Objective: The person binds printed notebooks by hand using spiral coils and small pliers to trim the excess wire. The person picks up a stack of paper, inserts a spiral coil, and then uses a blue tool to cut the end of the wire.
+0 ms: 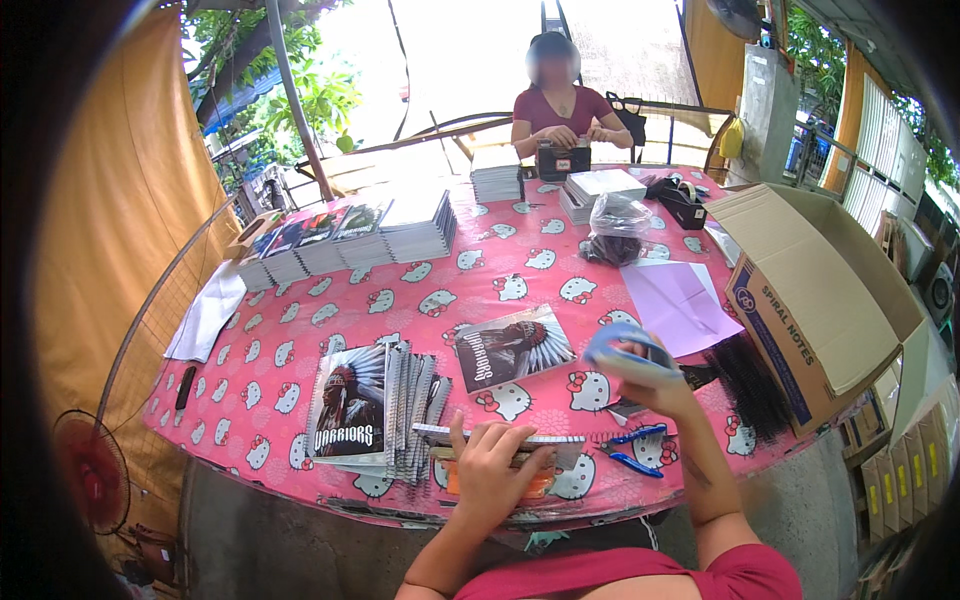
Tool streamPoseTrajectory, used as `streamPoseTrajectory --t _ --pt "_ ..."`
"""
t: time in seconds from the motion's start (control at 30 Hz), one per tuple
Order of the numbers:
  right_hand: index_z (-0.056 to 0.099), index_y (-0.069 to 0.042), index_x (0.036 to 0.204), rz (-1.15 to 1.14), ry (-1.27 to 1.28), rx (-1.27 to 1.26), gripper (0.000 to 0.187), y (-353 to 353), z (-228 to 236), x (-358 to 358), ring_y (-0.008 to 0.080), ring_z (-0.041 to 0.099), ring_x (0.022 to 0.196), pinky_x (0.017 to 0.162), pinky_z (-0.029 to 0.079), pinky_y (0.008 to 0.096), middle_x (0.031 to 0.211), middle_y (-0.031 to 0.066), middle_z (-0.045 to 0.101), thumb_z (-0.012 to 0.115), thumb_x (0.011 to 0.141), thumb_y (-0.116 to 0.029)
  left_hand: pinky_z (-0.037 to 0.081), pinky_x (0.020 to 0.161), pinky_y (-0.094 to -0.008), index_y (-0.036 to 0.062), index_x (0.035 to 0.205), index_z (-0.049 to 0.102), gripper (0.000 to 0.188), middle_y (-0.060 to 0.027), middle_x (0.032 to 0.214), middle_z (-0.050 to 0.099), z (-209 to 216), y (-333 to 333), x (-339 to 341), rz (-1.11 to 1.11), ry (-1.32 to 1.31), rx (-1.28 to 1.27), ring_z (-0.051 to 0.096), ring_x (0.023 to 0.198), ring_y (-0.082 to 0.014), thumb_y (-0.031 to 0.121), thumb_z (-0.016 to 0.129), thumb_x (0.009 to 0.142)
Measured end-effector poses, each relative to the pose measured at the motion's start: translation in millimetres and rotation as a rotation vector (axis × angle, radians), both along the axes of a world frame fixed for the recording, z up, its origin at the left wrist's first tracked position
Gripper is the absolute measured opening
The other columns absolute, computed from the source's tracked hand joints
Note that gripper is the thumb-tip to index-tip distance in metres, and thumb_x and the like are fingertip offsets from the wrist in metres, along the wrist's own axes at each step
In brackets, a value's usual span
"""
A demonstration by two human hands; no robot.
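Note:
My left hand (495, 468) is closed over a notebook (560, 440) held edge-on near the table's front edge, its bound edge upward. Under that hand an orange thing (530, 485) shows in part. My right hand (645, 375), raised to the right of it, grips a blue and grey rounded thing (605, 348); motion smears it and its kind is unclear. Blue-handled pliers (637, 452) lie at the notebook's right end. To the left leans a stack of spiral notebooks (350, 405) with a feathered-headdress cover. Beyond my hands a similar notebook (515, 345) lies flat.
A bundle of black spiral coils (750, 385) rests by a large open cardboard box (810, 300) at right. Purple sheets (680, 305) and a plastic bag (615, 225) lie farther back. Notebook stacks (400, 235) stand far left. A co-worker (562, 115) sits opposite, hands at a black box (563, 162).

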State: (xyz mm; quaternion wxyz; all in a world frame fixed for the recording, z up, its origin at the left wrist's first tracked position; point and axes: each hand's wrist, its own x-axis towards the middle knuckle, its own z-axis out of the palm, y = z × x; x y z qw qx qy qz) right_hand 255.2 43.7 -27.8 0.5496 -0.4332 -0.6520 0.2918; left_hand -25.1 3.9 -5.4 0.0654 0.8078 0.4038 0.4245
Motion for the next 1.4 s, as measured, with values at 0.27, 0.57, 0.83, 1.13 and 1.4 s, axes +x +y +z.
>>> streamPoseTrajectory --t 0.27,0.57,0.83,1.13,1.4 --pt "0.055 -0.002 0.115 0.277 -0.335 -0.197 0.052 -8.6 5.7 -19.0 0.0174 0.063 0.086 0.082 0.051 0.0352 0.098 0.0091 0.065 0.077 0.069 -0.011 0.023 0.107 -0.0481 0.0102 0.082 0.068 0.027 -0.0035 0.078 0.064 7.9 -2.7 -0.3 -0.032 -0.017 -0.070 0.061 0.080 -0.0214 0.025 0.082 0.065" --pt "0.058 -0.001 0.107 0.331 0.156 -0.283 0.038 -4.9 5.5 -35.9 0.0212 0.066 0.088 0.075 0.052 0.0359 0.092 0.0121 0.067 0.069 0.071 0.000 0.029 0.105 -0.0469 0.0090 0.091 0.068 0.040 -0.0079 0.099 0.066 17.6 -5.2 -6.4 0.178 0.024 -0.116 0.058 0.105 -0.0264 0.025 0.086 0.058" --pt "0.061 -0.006 0.110 0.455 0.041 -0.221 0.046 10.9 3.4 -57.2 0.0277 0.067 0.083 0.072 0.052 0.0365 0.093 0.0159 0.066 0.070 0.065 -0.003 0.034 0.095 -0.0448 0.0065 0.077 0.066 0.038 -0.0064 0.097 0.066 7.8 8.4 -34.3 0.124 -0.121 -0.142 0.057 0.104 -0.0263 0.031 0.086 0.055" --pt "0.060 -0.005 0.090 0.403 -0.017 -0.022 0.035 16.3 20.7 -86.4 0.0274 0.066 0.082 0.072 0.050 0.0392 0.085 0.0119 0.066 0.079 0.063 -0.015 0.045 0.085 -0.0395 0.0043 0.083 0.067 0.037 -0.0085 0.092 0.067 6.3 12.9 -47.2 0.125 -0.141 -0.066 0.060 0.097 -0.0272 0.019 0.087 0.055" --pt "0.061 -0.003 0.107 0.455 -0.168 -0.217 0.046 30.1 35.2 -113.0 0.0141 0.063 0.084 0.077 0.050 0.0311 0.088 0.0072 0.066 0.071 0.062 -0.004 0.050 0.075 -0.0249 -0.0011 0.101 0.068 0.032 -0.0051 0.089 0.067 -8.9 20.5 -87.7 0.041 -0.755 -0.649 0.063 0.085 -0.0136 0.003 0.079 0.072"
